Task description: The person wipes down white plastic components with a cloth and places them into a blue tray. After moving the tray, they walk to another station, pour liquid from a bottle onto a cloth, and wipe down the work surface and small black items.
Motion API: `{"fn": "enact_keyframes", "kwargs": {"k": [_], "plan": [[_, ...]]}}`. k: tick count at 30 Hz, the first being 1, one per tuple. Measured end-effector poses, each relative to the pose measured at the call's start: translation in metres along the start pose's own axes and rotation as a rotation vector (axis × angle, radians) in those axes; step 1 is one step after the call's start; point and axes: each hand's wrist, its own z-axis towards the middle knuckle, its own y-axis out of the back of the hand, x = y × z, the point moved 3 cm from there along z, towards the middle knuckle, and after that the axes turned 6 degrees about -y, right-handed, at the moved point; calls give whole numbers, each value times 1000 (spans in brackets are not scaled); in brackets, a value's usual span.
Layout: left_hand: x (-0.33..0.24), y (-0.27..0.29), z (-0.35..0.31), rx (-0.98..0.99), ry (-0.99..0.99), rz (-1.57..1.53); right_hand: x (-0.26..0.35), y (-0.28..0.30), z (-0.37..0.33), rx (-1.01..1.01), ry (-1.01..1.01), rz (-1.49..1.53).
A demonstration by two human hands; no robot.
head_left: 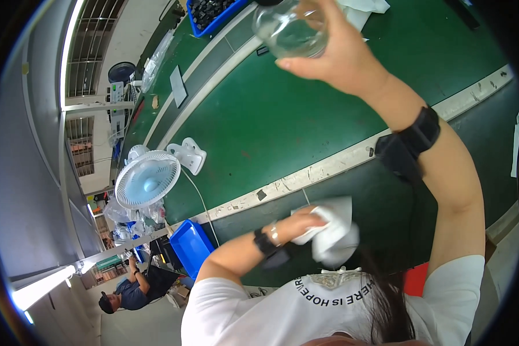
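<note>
My right hand (349,55) reaches out over the green table (259,115) with its fingers wrapped round a clear jar (288,32). Something dark sits at the jar's top, cut off by the picture's edge. Closer to my body, my left hand (301,224) is closed on a crumpled white wipe (333,230). The wipe is smeared by motion, and whether it is cloth or paper I cannot tell. Jar and wipe are well apart. Both wrists wear black bands.
A blue tray (207,26) of small black parts stands at the far edge. White sheets (360,10) lie beyond my right hand. To the left are a white fan (149,180), its cord, a blue bin (191,247) and a grey flat piece (178,86). A co-worker (134,293) sits farther off.
</note>
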Motion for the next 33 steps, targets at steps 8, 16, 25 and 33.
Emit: {"fn": "enact_keyframes", "kwargs": {"k": [8,16,25,33], "plan": [[-122,225,-41,-1068,-559,674,-27,-107,-8,-8,90,10],[-60,30,19,-447,-685,1559,-79,-189,-31,217,-174,-29],[-64,27,10,-209,-784,1248,-82,-237,-40,400,-243,42],[-64,31,16,-357,-829,1146,-134,-172,-3,440,-27,-429]]}}
